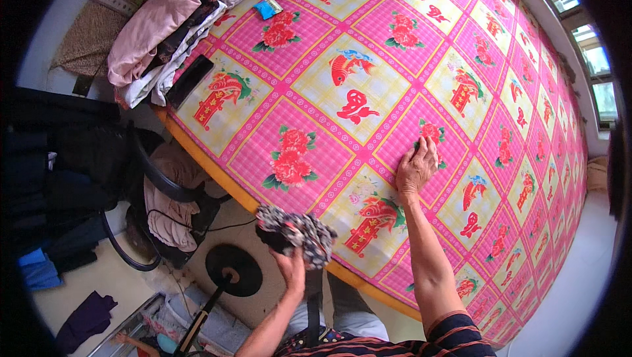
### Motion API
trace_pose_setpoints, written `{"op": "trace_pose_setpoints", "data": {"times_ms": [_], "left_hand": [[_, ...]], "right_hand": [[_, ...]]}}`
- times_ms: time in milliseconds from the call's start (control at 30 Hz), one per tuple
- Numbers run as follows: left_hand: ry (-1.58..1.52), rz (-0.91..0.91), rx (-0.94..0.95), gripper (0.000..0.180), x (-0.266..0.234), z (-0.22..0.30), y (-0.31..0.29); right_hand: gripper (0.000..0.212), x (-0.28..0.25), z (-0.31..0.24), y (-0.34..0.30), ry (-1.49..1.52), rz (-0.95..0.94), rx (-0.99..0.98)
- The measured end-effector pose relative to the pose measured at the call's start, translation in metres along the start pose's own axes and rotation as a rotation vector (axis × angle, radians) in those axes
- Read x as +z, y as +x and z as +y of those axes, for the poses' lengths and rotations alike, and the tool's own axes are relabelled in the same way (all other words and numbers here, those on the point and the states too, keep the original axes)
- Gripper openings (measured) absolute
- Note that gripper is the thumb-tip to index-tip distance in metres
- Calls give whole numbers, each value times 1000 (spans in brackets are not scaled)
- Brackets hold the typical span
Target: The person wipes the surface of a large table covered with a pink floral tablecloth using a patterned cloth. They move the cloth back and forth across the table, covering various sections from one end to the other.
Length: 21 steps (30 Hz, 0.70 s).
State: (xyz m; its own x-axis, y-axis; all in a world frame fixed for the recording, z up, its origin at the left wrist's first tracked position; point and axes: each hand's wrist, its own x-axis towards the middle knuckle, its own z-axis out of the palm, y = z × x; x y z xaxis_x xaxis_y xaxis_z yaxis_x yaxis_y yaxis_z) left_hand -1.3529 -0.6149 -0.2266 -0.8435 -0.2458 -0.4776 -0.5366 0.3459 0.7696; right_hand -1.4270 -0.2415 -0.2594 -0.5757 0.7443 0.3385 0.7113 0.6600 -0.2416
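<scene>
A large table is covered by a pink and yellow tablecloth (316, 140) printed with red flowers and fish. At its near edge, my left hand (291, 270) is closed around a bunched cloth (306, 232) with a black, grey and pinkish speckled pattern. Part of the cloth rests against the table edge; the fingers under it are mostly hidden. Farther right, my right hand (418, 165) lies on the tablecloth over a printed flower, palm down, fingers stretched out and slightly bent, holding nothing.
A black flat object (189, 80) lies at the table's left edge beside folded clothes (155, 38). A small blue packet (268, 9) sits farther back. Left of the table stand a black chair (158, 169) with clothing and a round black stand base (233, 271).
</scene>
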Motion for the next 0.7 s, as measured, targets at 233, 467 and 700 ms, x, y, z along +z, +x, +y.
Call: {"op": "trace_pose_setpoints", "data": {"times_ms": [233,467,700], "left_hand": [[131,184,275,90,-15,13,57],[556,333,642,73,8,82,97],[679,-1,1013,75,43,116,89]], "right_hand": [[46,-2,-2,0,30,-14,28],[49,-4,-1,2,38,-20,29],[49,-4,-3,2,31,-25,36]]}}
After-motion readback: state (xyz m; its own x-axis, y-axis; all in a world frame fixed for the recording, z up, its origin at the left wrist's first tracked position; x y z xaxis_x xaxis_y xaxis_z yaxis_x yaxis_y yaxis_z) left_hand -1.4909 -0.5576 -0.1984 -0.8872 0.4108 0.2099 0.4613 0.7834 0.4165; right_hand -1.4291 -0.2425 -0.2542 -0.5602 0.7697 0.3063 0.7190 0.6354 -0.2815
